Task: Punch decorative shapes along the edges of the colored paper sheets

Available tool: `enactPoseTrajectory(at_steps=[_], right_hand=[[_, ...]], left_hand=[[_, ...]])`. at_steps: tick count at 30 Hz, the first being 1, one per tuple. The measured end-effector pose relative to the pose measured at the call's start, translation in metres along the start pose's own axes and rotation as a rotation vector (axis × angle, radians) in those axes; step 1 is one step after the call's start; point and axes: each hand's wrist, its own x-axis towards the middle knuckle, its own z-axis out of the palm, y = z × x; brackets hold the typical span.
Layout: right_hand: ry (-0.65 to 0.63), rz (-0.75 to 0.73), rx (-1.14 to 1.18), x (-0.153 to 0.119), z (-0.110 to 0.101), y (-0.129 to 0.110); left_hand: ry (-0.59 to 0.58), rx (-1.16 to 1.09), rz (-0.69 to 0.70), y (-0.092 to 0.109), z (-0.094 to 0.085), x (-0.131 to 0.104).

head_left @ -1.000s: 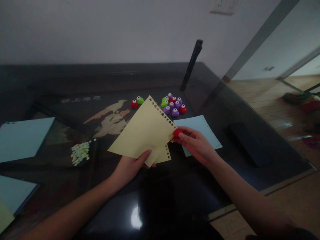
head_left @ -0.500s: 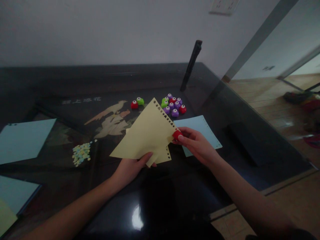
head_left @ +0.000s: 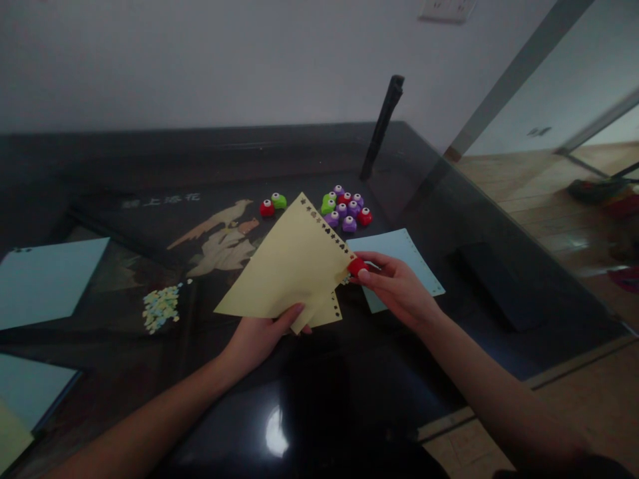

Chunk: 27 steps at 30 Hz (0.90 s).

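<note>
Pinched between the thumb and fingers of my left hand (head_left: pixel 264 336) is a yellow sheet (head_left: pixel 284 266), tilted with one corner up. Small dark cut-out shapes run along its upper right edge. My right hand (head_left: pixel 394 286) is closed on a red punch (head_left: pixel 357 267) at the sheet's right edge. Another yellow sheet (head_left: pixel 329 311) with punched shapes lies partly hidden beneath. Behind the right hand a light blue sheet (head_left: pixel 394 249) with a punched edge rests on the dark table (head_left: pixel 224 419).
Several purple, green and red punches (head_left: pixel 349 224) are clustered behind the sheets, with a red one (head_left: pixel 267 209) and a green one (head_left: pixel 278 200) to their left. Paper bits (head_left: pixel 160 308) lie left. Blue sheets (head_left: pixel 50 276) are at far left; a black post (head_left: pixel 382 126) stands behind.
The red punch and right fingers have shifted slightly right along the yellow sheet's edge. The sheet's top corner has moved a little left.
</note>
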Motion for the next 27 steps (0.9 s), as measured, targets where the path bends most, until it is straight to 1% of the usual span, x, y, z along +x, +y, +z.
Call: enactPoseTrajectory(at_steps=[2, 5, 10, 14, 17, 20, 24, 27], right_hand=[[0.011, 0.007, 0.001, -0.0003, 0.0002, -0.0004], [0.014, 0.01, 0.005, -0.0007, 0.0006, -0.0003], [-0.049, 0.006, 0.055, -0.0012, 0.0017, -0.0004], [-0.086, 0.019, 0.093, -0.0016, 0.002, -0.0012], [-0.096, 0.025, 0.112, -0.0018, 0.0019, -0.0023], [-0.077, 0.001, 0.099, -0.0019, 0.0024, -0.0037], [-0.016, -0.041, 0.066, -0.002, 0.0036, -0.0041], [-0.013, -0.042, 0.064, -0.002, 0.0036, -0.0024]], left_hand=[[0.001, -0.009, -0.012, 0.001, 0.0, -0.0001], [0.007, -0.004, 0.009, 0.0005, -0.0002, 0.0001], [-0.015, 0.029, 0.045, 0.0004, -0.0014, 0.0007], [-0.025, 0.013, 0.034, 0.0041, -0.0023, 0.0011], [-0.043, -0.004, -0.005, 0.0069, -0.0028, 0.0011], [-0.052, -0.05, -0.044, 0.0089, -0.0033, 0.0013], [-0.035, -0.074, -0.048, 0.0095, -0.004, 0.0017], [-0.035, -0.106, -0.055, 0.009, -0.0038, 0.0016]])
